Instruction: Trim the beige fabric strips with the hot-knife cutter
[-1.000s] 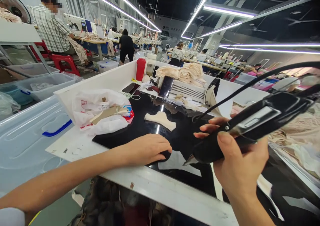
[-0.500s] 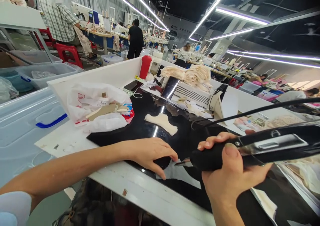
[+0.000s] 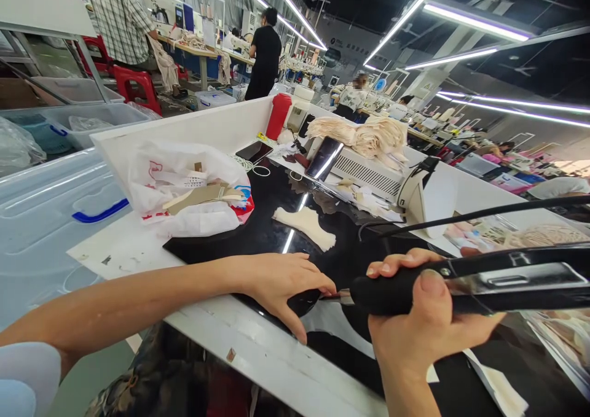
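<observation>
And here the right hand [image 3: 421,337] is gripping the black handheld tool [image 3: 387,294], fingers wrapping it and the thumb lying along its side. The tool's metal tip [image 3: 343,297] is pointing towards nine o'clock, straight at the left hand [image 3: 279,285]! That hand is resting palm down over the black board [image 3: 255,223], thumb spreading well apart from the forefinger; it isn't clasping anything I can see, though whether it's pressing something flat I can't tell. The tip is sitting right beside the forefinger, and whether they're touching is too close to call. A grey piece [image 3: 338,323] is lying just beneath, at four o'clock from the left hand.

So here's the danger: a slip of the right wrist could be driving that point into the finger, and the glossy board may be giving little purchase. The black cable [image 3: 534,204] is running at one o'clock from the right hand; a tug could be jerking the aim. At one o'clock from the left hand, the cream piece [image 3: 304,225] is lying loose, perhaps easily nudged.
</observation>
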{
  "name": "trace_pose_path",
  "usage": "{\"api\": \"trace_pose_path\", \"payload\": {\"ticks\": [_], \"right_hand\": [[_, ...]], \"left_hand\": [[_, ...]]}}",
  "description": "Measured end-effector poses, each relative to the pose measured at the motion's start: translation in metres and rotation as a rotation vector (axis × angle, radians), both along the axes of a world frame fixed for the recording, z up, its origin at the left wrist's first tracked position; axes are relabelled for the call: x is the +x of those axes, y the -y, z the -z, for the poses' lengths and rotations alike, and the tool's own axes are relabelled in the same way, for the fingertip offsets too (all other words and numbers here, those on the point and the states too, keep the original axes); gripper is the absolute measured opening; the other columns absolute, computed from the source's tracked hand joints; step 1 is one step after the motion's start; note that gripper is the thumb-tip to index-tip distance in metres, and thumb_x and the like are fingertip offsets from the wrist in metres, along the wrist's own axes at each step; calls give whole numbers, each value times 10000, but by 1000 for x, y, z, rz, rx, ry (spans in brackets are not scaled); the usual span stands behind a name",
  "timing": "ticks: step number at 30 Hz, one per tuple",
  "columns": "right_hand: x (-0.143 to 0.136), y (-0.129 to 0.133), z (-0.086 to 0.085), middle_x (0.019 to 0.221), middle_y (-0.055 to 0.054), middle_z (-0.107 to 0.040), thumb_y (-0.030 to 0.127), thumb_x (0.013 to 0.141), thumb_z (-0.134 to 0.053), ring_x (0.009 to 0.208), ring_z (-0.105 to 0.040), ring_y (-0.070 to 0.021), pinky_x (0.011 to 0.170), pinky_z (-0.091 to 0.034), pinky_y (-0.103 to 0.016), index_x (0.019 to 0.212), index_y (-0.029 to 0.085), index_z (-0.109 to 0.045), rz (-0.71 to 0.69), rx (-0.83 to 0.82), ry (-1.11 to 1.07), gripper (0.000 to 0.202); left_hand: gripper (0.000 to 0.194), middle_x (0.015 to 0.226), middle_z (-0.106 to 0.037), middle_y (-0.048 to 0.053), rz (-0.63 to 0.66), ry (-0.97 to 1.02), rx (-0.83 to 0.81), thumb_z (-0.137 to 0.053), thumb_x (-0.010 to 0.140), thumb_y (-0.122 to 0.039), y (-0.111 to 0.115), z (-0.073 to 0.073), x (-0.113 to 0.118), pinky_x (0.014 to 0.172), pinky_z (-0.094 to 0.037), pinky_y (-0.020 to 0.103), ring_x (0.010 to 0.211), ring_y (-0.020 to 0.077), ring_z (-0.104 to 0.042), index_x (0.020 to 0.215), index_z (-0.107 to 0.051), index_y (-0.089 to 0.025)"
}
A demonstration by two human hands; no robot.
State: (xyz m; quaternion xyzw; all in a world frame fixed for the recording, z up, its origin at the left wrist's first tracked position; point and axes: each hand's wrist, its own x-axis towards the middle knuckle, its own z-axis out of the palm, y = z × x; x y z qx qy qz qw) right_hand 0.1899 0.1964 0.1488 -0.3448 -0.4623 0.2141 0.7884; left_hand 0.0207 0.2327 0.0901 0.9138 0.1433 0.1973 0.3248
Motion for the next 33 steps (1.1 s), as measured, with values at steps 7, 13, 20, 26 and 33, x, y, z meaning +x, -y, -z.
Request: {"api": "trace_pose_path", "payload": {"ticks": [7,13,20,26,33], "right_hand": [[-3,2,-1,751,66,-575,240,715,-755,510,-528,-125,466,-507,-306,965,229,-545,12,-22,22,327],[2,10,4,774,65,-606,208,743,-729,536,-541,-144,469,-520,-307,1157,259,-532,-72,15,8,462],[-1,15,2,749,74,-614,170,728,-725,523,-534,-149,465,-531,-310,1152,270,-538,-75,-13,-3,474],[-7,24,1,723,76,-611,217,696,-738,510,-522,-146,430,-511,-288,1138,266,-552,-147,-26,-29,482],[-14,29,1,730,75,-627,179,733,-737,506,-544,-141,441,-520,-286,1136,259,-561,-164,6,-1,448]], "left_hand": [[690,1351,-655,120,0,-38,1,-897,755,-375,0,-3,0,1205,-314,502,1299,316,-594,1343,-568,-226],[604,1278,-703,68,-20,42,-85,-908,714,-345,1,-5,1,1190,-326,499,1246,310,-631,1241,-622,-267],[557,1237,-707,79,-13,7,-20,-883,743,-331,3,-9,1,1167,-370,498,1239,310,-630,1226,-623,-233],[705,1296,-679,79,-36,11,-49,-938,666,-408,2,-3,2,1224,-293,558,1303,328,-586,1282,-632,-254],[692,1349,-647,104,-13,0,-1,-921,703,-436,1,0,2,1227,-251,650,1349,357,-548,1295,-617,-249]]}}
